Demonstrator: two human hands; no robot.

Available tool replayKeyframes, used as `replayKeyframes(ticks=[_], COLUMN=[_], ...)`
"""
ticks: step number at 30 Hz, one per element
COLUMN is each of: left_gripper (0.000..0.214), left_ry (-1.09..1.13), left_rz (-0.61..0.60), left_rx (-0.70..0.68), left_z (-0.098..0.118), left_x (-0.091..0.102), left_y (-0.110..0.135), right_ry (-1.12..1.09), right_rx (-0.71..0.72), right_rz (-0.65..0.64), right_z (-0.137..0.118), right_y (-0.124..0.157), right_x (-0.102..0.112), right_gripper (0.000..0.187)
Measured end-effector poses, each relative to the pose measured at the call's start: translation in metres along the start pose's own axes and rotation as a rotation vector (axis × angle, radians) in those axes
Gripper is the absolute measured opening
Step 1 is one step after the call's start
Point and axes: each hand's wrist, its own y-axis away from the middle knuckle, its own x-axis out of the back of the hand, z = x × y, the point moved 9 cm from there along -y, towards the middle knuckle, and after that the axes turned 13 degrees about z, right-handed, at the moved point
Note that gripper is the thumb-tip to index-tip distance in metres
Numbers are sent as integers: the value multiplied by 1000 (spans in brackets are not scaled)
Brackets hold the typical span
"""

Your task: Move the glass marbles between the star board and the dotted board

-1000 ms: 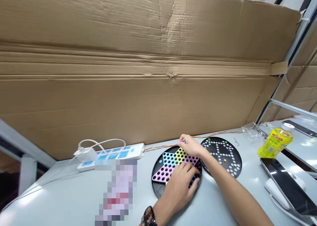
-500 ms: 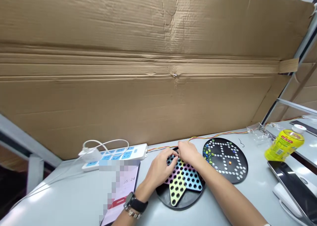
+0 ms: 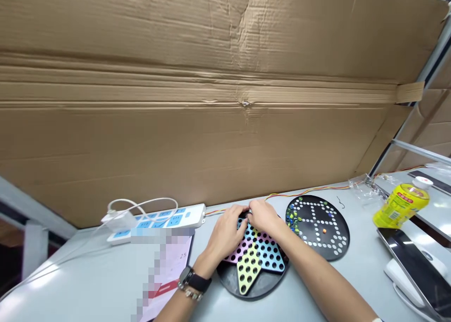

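Observation:
A star-shaped Chinese checkers board (image 3: pixel 250 261), with rows of holes in yellow, blue and pink points, lies in a round black tray (image 3: pixel 253 291). Over its far left part my left hand (image 3: pixel 229 232) rests with curled fingers, the thumb on the board near the holes. My right hand (image 3: pixel 265 218) has its fingers pressed together at the board's far point, close to the left fingertips. Whatever either hand pinches there is hidden by the fingers. Beside it lies a second round black disc (image 3: pixel 319 225) with white dots, bearing green and blue marbles (image 3: pixel 293 218) and a small orange die (image 3: pixel 324 231).
A white power strip (image 3: pixel 158 222) with a plugged-in charger stands at the back left, above a clipboard with a pink sheet (image 3: pixel 172 265). At the right are a yellow bottle (image 3: pixel 401 204) and a phone (image 3: pixel 417 265). A cardboard wall (image 3: pixel 211 148) closes off the back.
My left fingers have shifted toward the board's far end, closer to my right fingertips, and the left thumb has moved toward the board's far left part. The whole view has drifted slightly.

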Motion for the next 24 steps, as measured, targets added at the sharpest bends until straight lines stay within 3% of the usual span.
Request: replayKeyframes(ticks=[14, 24], left_gripper=[40, 38], left_ry=[-117, -104], left_rz=[-100, -27], left_rx=[-1, 3], left_z=[-1, -8], left_x=[-5, 1], left_y=[2, -1], right_ry=[-102, -196], right_rx=[-39, -33], right_rz=[41, 67], right_z=[13, 10], right_y=[-8, -13], right_x=[0, -10], right_gripper=[25, 24])
